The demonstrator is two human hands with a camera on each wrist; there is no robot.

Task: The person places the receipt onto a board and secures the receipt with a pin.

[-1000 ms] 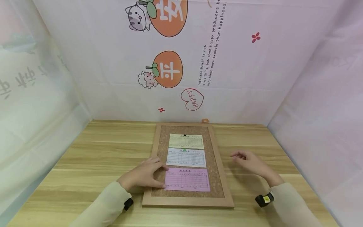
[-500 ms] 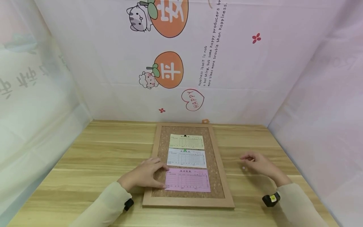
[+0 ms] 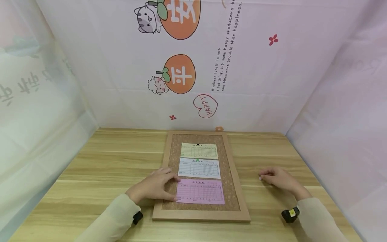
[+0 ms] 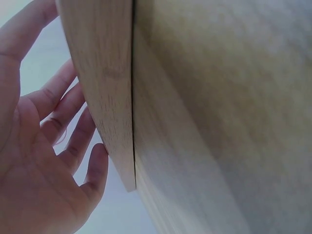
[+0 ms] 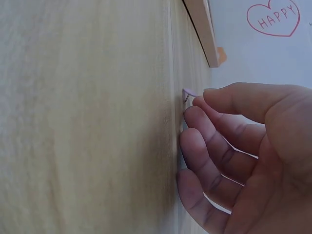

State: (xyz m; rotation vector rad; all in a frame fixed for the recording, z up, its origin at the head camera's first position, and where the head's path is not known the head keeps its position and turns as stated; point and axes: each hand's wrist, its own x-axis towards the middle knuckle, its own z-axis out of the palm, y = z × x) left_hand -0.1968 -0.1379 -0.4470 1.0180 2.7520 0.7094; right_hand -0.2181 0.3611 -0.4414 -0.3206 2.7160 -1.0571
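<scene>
A framed corkboard [image 3: 174,161] lies on the table, bearing a yellow form [image 3: 199,152], a white form [image 3: 199,169] and a pink form [image 3: 200,191] in a column. My left hand [image 3: 155,185] rests over the board's left frame, thumb and forefinger spread onto the pink form's left edge. In the left wrist view its fingers lie loosely bent beside the frame. To the right of the board, my right hand [image 3: 279,179] is low at the tabletop. Its thumb and forefinger tips pinch a small pale purple thumbtack [image 5: 188,91]; the other fingers curl loosely.
A black pin [image 3: 198,144] is at the yellow form's top, a green pin [image 3: 197,160] at the white form's top. The wooden table [image 3: 121,151] ends at a printed white cloth backdrop [image 3: 251,101], with cloth sides left and right.
My right hand has moved right and down, away from the board, and its fingertips have closed on the pale tack that lay on the table. The left hand stays put.
</scene>
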